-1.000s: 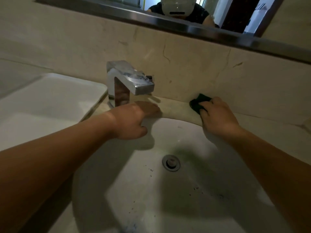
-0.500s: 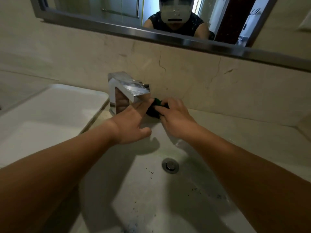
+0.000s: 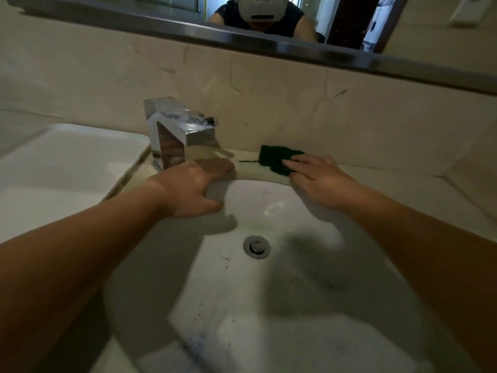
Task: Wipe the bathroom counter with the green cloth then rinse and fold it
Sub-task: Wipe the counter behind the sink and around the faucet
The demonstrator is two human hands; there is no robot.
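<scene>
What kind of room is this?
Most likely a bathroom. There is a white sink with a drain, a chrome faucet behind it, and a mirror above.

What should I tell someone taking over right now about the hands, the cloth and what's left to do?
Left hand: open, resting flat on the sink rim below the tap, holding nothing.
Right hand: straight fingers press the green cloth onto the counter.
Cloth: bunched behind the sink, right of the tap, near the wall.
Done: the cloth is at work on the counter; how much is wiped cannot be told.
Left: finish wiping, rinse the cloth under the tap, fold it. No water is seen running.
</scene>
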